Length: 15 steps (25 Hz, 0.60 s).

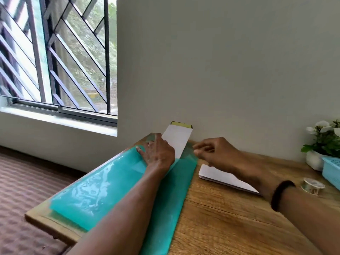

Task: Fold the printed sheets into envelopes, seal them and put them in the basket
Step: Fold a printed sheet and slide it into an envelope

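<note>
— At the far end of the table (230, 214), what are your hands doing?

— My left hand (158, 155) is lying with fingers spread on the teal folder (103, 183), pressing it flat, I think, so it isn't sliding. A white sheet (177, 139) is sticking out of the folder's far end, leaning toward the wall, with something yellow showing behind its top edge. My right hand (215, 153) is hovering just beside that sheet, fingers curled and the tips close together. I cannot tell whether they are pinching anything; nothing is showing between them.

— So you're pulling a sheet out?

— That is my guess: one hand steadying, the other reaching for the paper's edge.

— And the rest of the work?

— A folded white paper (220, 177) is lying under my right forearm, near the folder, probably waiting for sealing. The tape roll (312, 185) is sitting just past my wrist, handy for that.

— The basket?

— The blue basket (331, 172) is standing at the right edge, beside a white pot of flowers (323, 138). Only part of it is showing, so I cannot say what it is holding.
</note>
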Motion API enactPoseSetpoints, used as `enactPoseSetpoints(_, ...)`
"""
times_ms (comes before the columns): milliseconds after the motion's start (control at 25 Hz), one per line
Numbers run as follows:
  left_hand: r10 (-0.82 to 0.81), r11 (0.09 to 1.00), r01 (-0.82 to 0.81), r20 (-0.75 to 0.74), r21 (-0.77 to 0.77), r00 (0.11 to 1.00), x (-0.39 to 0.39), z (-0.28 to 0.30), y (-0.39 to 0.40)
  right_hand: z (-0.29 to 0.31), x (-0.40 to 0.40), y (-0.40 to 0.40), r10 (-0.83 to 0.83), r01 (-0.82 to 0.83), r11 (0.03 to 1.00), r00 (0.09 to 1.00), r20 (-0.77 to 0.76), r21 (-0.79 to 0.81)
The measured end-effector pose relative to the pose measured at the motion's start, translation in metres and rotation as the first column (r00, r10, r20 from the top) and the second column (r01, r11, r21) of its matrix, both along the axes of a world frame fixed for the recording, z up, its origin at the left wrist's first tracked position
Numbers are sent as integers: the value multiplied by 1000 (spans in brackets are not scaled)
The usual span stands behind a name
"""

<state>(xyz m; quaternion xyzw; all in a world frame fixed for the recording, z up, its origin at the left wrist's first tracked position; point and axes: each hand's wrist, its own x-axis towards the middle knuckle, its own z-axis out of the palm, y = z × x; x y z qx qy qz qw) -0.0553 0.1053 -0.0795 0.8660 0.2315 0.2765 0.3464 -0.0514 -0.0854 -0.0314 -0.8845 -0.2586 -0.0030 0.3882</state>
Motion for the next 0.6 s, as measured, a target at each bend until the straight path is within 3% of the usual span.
enactPoseSetpoints(160, -7, 1000, 7, -43, -10, 999, 1, -1, 1, -4, 38, 61, -43, 99, 975, 963, -265, 200)
enactPoseSetpoints(280, -12, 1000, 11, -28, -23, 1000, 2, -4, 1, -3, 60, 71, -82, 195, 937, 930, -359, 289)
enactPoseSetpoints(440, -18, 998, 20, 42, -60, 999, 5, -10, 6, 15, 65, 65, -97, 250, 853, 938, -332, 458)
enactPoseSetpoints(600, -9, 998, 13, 66, -66, 998, 7, -8, 5, 28, 67, 57, -223, 271, 838, 962, -157, 474)
